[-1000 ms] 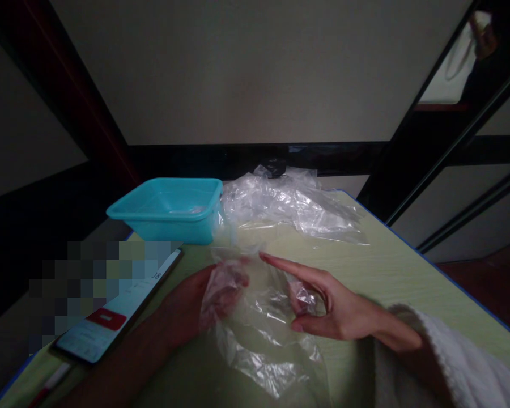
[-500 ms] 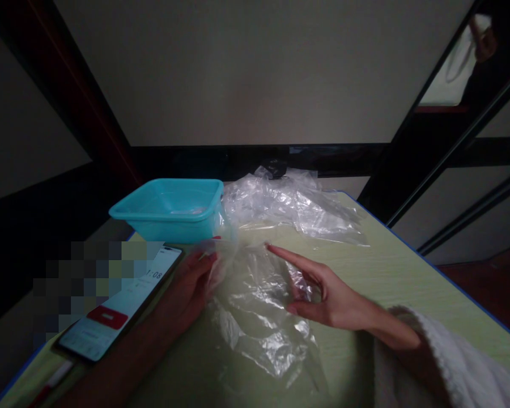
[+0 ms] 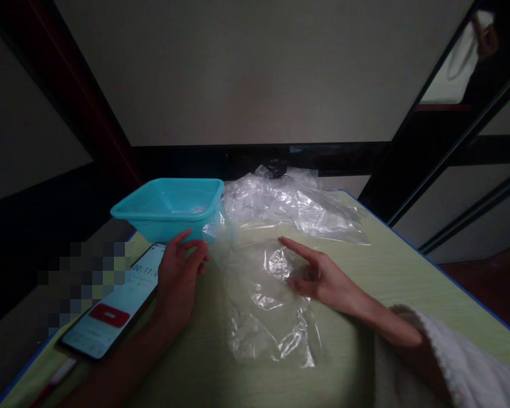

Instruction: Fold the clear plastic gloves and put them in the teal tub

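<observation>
A clear plastic bag (image 3: 267,306) lies in the middle of the table, its sheet wrinkled and shiny. My right hand (image 3: 323,280) rests at its upper right side, forefinger stretched out along the bag's top corner and thumb apart on its right edge. My left hand (image 3: 181,275) is off the bag, raised in front of the turquoise plastic basin (image 3: 170,226) and over the phone's right edge. Its fingers are loosely bent and apart, with nothing seen in them. A blurred bit of clear plastic shows between the left fingertips and the bag.
A heap of crumpled clear plastic bags (image 3: 280,198) lies at the table's back. Left of my arm, a phone (image 3: 106,317) shows a running timer, with a cable (image 3: 59,374) at its lower end. The table's blue edge (image 3: 454,283) runs along the right.
My left hand has let go of the bag's left side and moved left, over the phone. The bag now lies flatter. My right hand has shifted slightly up.
</observation>
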Available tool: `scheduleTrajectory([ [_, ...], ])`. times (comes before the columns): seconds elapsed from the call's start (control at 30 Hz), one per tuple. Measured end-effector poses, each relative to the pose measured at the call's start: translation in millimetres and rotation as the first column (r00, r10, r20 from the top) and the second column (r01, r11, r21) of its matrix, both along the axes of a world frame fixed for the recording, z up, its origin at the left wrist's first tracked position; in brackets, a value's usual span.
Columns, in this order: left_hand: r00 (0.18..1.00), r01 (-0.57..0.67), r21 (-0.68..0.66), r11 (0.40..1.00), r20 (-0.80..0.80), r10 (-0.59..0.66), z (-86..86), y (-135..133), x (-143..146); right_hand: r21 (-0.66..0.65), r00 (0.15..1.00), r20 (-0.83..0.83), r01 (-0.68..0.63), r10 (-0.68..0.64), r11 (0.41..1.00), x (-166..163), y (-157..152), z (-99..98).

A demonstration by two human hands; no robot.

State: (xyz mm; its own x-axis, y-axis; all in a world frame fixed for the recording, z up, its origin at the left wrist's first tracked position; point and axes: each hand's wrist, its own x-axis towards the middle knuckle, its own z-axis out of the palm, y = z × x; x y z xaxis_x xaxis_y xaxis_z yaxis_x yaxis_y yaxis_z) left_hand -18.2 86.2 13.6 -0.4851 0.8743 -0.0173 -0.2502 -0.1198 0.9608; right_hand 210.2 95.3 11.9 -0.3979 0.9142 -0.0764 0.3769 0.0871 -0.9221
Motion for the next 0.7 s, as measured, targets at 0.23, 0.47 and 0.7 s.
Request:
scheduleTrajectory([
  [0.23,0.754,0.251,0.251,0.935,-0.656,-0.026,-4.6,-21.4,9.0,-0.082,0.998,-0.055,0.015,-0.019,0.997,0.8,1.8,-7.8],
  [0.47,0.258,0.698,0.083,0.711,-0.956,-0.141,-24.6,-32.6,10.6,-0.047,0.999,-0.040,0.016,-0.018,0.999,0.1,0.3,-7.7],
  [0.7,0.112,0.747,-0.074,0.660,-0.965,-0.236,-31.4,-34.9,9.0,-0.036,0.996,-0.086,-0.031,0.028,0.999,0.9,1.7,-4.1],
])
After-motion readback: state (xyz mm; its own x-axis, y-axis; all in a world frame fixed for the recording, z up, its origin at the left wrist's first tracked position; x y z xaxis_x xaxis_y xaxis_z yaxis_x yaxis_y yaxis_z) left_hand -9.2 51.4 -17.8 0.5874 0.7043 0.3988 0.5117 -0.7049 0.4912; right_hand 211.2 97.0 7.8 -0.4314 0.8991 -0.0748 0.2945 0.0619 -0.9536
